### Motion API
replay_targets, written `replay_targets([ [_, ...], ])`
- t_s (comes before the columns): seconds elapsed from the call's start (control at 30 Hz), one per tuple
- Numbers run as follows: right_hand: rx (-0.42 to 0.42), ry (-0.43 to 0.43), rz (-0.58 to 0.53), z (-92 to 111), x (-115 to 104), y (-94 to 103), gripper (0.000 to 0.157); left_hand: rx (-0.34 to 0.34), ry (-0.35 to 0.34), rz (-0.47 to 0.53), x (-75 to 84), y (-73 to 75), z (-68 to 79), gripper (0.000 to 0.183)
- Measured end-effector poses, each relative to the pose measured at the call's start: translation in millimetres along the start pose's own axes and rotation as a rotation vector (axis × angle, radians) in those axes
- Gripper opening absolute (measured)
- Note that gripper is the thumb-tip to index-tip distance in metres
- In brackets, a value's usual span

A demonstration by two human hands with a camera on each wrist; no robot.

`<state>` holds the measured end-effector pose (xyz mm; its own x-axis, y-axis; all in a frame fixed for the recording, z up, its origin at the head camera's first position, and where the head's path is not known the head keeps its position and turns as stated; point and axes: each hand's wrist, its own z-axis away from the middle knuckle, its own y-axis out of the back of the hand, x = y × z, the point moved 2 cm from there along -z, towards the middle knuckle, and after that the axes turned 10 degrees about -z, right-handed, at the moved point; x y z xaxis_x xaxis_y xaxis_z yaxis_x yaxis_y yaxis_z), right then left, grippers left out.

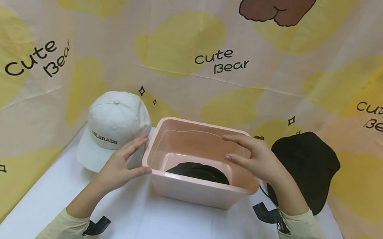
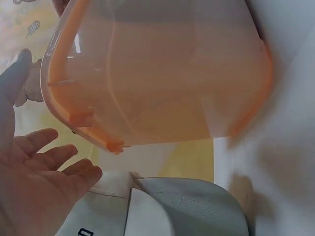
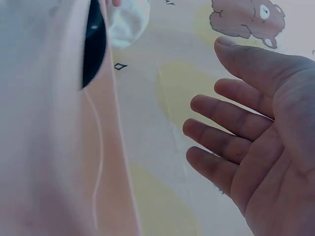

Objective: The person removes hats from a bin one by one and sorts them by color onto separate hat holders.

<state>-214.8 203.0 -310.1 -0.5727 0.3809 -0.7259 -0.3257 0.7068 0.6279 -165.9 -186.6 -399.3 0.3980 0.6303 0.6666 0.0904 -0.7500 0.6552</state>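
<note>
While a dark item [image 1: 199, 172] lies inside, a pink bin [image 1: 195, 191] stands at the middle of a white tabletop [image 1: 173, 233], flanked by a white cap [image 1: 116, 120] lettered COLORADO at left and a black cap [image 1: 306, 167] at right. The work looks partway along: one piece is already in the bin, and both caps sit outside it. A person's left hand [image 1: 122, 165] is at the bin's near left corner, close to the white cap, its grip spread wide and holding nothing; whether the thumb touches the rim cannot be told. The right hand [image 1: 257, 157] hovers above the bin's right side, fingers loosely bent, its grip likewise without a hold on anything. A printed cloth [image 1: 106, 39] reading "Cute Bear" hangs at the far side. Only the head view places both caps on either side of the bin and looks down into it. The left wrist view adds the bin's outer wall, with small tabs [image 2: 81, 119] beneath the rim, and the bare left palm. The right wrist view shows the right palm bare too, plus a dark curved shape [image 3: 93, 46] too partial to identify.
</note>
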Motion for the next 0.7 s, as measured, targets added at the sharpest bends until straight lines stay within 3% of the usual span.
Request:
replay_targets([
  [0.3,-0.089,-0.1,-0.054,4.2,19.2,-14.8,0.052,-0.004,-0.025,0.039,-2.4,-7.7,-2.0,0.1],
  [0.57,-0.262,-0.165,-0.115,-5.9,24.1,-27.3,0.048,-0.027,0.003,0.018,-4.3,-13.5,1.5,0.104],
  [0.7,-0.305,-0.196,-0.157,-7.3,26.5,-30.4,0.043,-0.031,0.011,0.019,-4.4,-15.1,2.9,0.103],
])
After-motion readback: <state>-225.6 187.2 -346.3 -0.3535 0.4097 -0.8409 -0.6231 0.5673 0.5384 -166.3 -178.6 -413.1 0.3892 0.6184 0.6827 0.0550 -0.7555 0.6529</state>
